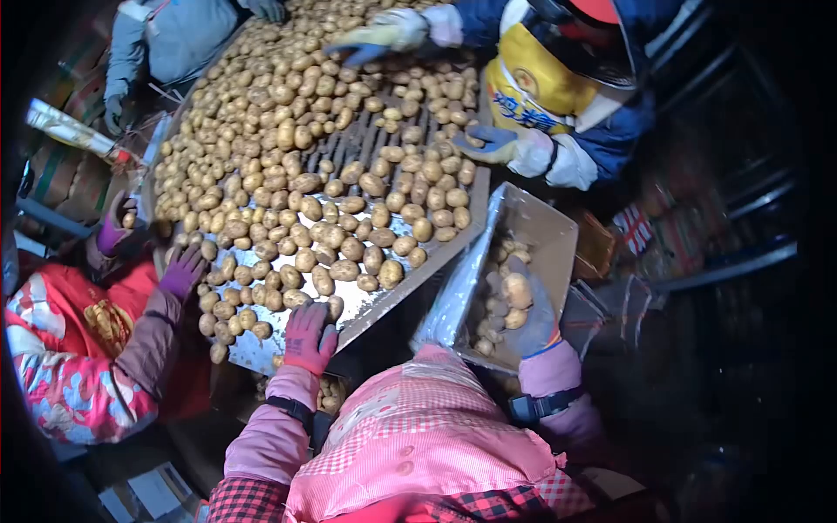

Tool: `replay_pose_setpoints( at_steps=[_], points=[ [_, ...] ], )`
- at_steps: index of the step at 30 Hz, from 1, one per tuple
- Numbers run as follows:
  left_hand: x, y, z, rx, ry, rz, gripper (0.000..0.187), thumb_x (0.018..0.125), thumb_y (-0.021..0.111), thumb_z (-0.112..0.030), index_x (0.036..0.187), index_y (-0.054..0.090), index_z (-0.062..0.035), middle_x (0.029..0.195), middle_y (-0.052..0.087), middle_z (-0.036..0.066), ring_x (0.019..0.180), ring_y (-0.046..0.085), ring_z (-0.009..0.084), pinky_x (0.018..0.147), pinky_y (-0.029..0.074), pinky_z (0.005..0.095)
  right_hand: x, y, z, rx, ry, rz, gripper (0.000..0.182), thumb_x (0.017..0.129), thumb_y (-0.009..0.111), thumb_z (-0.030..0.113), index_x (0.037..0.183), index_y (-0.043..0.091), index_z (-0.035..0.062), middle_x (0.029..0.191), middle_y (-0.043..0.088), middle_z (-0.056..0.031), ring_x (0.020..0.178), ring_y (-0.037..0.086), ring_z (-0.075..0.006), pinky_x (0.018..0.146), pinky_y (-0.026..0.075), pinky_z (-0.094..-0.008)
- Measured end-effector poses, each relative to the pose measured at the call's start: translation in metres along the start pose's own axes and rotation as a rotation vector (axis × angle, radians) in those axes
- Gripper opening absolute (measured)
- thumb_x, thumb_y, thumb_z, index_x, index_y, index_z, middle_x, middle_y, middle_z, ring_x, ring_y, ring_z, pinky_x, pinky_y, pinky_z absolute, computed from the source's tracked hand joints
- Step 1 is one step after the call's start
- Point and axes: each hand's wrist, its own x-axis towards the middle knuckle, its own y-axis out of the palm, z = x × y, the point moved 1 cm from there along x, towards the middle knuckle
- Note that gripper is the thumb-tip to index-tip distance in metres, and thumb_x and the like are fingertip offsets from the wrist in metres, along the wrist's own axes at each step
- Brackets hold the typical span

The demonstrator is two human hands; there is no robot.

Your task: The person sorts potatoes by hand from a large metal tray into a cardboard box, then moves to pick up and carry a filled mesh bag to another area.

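Note:
My left hand, in a pink glove, rests at the near edge of the sorting table, fingers stretched out beside the nearest potatoes. My right hand, in a grey glove, reaches into a plastic-lined carton on the right. Its fingers curl round a potato; part of the grip is hidden. More loose potatoes lie in that carton around the hand. A large heap of potatoes covers most of the table, with dark slats showing through the middle.
Across the table, a person in a yellow apron reaches over the potatoes with gloved hands. A co-worker in a red apron stands at left, a purple glove at the heap. Another person is at upper left. A box of potatoes sits below the table edge.

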Motion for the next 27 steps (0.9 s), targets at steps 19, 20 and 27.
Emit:
replay_pose_setpoints(
  at_steps=[19, 20, 27],
  points=[
    [-0.006, -0.007, -0.001, -0.007, -0.035, -0.079, 0.050, 0.078, 0.066, -0.023, 0.123, 0.057, -0.0050, 0.124, 0.058, 0.016, 0.120, 0.050, 0.0375, 0.105, 0.036, 0.0515, 0.223, 0.064, -0.024, -1.440, -0.492, 0.320, 0.049, 0.078, 0.077, 0.028, 0.122, 0.061, 0.0133, 0.129, 0.056, -0.0075, 0.112, 0.058, -0.0230, 0.095, 0.048, -0.0363],
    [-0.004, -0.010, 0.001, -0.014, -0.041, -0.068, 0.049, 0.078, 0.066, -0.023, 0.123, 0.056, -0.0051, 0.123, 0.058, 0.015, 0.119, 0.051, 0.0372, 0.105, 0.036, 0.0513, 0.245, 0.085, -0.030, -1.719, -0.641, 0.263, 0.056, 0.074, 0.079, 0.029, 0.125, 0.059, 0.0168, 0.134, 0.052, -0.0107, 0.117, 0.056, -0.0267, 0.098, 0.046, -0.0365],
    [-0.002, -0.012, 0.002, -0.037, -0.131, -0.038, 0.049, 0.080, 0.065, -0.025, 0.124, 0.056, -0.0057, 0.121, 0.058, 0.015, 0.117, 0.052, 0.0363, 0.105, 0.036, 0.0504, 0.335, 0.197, -0.091, -2.797, -0.402, 0.282, 0.077, 0.066, 0.084, 0.034, 0.135, 0.052, 0.0267, 0.150, 0.032, -0.0167, 0.116, 0.056, -0.0368, 0.093, 0.050, -0.0442]
  ],
)
